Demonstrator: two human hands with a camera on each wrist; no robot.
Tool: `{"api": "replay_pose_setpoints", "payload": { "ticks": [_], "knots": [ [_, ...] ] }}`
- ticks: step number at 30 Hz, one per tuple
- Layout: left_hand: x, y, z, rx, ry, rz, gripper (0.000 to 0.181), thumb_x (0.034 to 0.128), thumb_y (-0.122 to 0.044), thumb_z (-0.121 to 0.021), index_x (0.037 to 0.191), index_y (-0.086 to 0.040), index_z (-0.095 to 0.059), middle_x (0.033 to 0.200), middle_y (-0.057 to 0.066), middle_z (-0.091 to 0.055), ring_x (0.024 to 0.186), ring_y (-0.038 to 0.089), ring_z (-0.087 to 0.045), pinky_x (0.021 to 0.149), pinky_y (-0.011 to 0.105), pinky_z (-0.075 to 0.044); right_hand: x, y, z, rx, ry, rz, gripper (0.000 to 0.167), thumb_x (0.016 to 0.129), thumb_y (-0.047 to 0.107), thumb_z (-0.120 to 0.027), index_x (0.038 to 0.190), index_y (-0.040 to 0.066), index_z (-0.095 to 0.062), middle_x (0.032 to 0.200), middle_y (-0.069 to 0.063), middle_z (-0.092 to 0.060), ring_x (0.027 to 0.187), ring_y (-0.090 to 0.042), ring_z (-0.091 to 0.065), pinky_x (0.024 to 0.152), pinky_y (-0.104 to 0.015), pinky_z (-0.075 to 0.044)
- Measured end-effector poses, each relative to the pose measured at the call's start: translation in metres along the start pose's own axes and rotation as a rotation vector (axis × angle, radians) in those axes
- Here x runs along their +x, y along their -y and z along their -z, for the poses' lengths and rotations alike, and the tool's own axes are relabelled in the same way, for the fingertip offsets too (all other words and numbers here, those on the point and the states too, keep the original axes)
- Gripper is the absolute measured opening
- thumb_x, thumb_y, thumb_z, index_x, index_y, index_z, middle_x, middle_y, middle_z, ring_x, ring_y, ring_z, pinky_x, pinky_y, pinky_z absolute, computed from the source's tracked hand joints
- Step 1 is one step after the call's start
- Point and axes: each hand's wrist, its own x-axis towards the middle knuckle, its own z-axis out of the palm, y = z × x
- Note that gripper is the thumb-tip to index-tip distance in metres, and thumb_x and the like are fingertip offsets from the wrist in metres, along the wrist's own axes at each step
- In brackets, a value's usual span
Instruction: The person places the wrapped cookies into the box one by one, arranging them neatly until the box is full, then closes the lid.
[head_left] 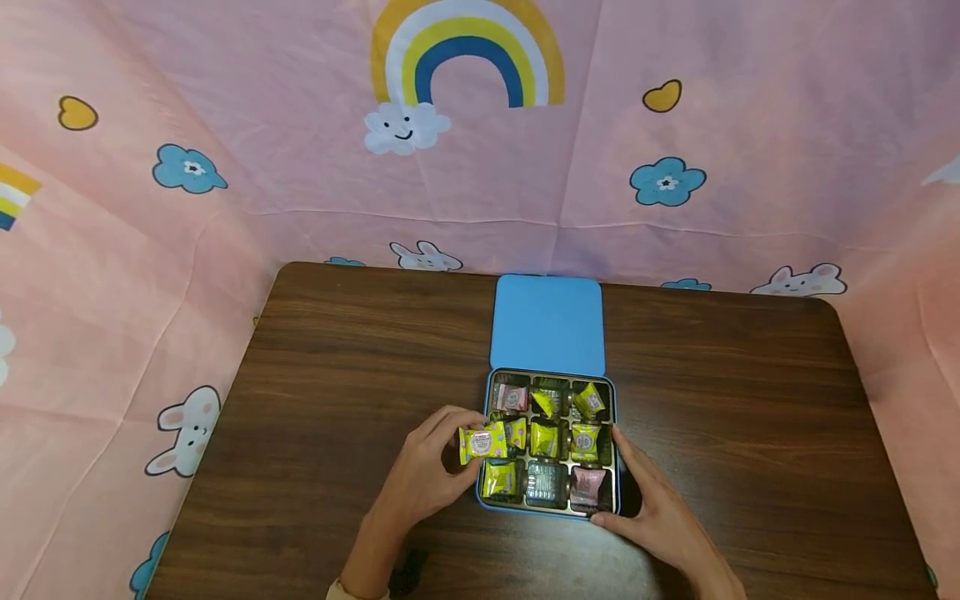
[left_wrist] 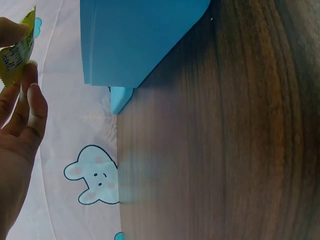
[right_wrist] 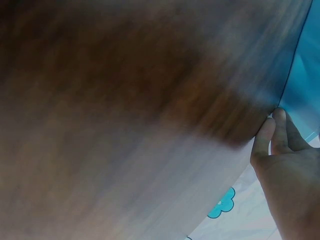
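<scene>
My left hand [head_left: 435, 460] pinches a yellow-green wrapped candy [head_left: 482, 442] between thumb and fingers, over the left edge of a blue box [head_left: 555, 514]. In the left wrist view the same candy [left_wrist: 19, 54] is partly cut off by the frame. The box stands open, its compartments in three rows. Yellow wrapped candies [head_left: 585, 442] lie in several of them, and pink ones are in the back left and front right. In the front middle compartment [head_left: 546, 485] the bare plastic liner shows. At the front right corner, my right hand [head_left: 660, 517] holds the box, fingers along its side and thumb at the front.
The blue lid [head_left: 548, 325] lies folded back toward the far table edge. A brown wooden table [head_left: 360, 350] carries the box. Pink printed cloth [head_left: 300, 125] hangs behind and at both sides. Something small and dark [head_left: 408, 571] is beside my left forearm.
</scene>
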Motion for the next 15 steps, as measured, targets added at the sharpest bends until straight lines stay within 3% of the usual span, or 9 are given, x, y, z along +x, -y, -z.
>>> {"api": "replay_pose_setpoints", "payload": {
  "ticks": [8, 15],
  "knots": [
    [0.002, -0.007, -0.003, 0.032, 0.005, -0.037, 0.053, 0.0798, -0.010, -0.080, 0.128, -0.017, -0.060, 0.121, -0.003, -0.059, 0.107, 0.013, -0.058, 0.080, 0.031, -0.053, 0.000, 0.000, 0.000, -0.009, 0.002, -0.016, 0.118, 0.070, 0.058, -0.084, 0.160, 0.034, -0.013, 0.160, -0.014, -0.029, 0.141, -0.042, -0.033, 0.099, -0.071, -0.033],
    [0.001, -0.012, -0.013, 0.037, 0.044, -0.047, 0.053, 0.0799, -0.010, -0.081, 0.128, -0.018, -0.060, 0.122, -0.004, -0.058, 0.110, 0.014, -0.057, 0.088, 0.036, -0.053, -0.001, 0.000, -0.001, 0.001, 0.003, -0.021, 0.118, 0.070, 0.057, -0.085, 0.160, 0.034, -0.013, 0.160, -0.013, -0.029, 0.140, -0.043, -0.033, 0.098, -0.073, -0.033]
  ]
}}
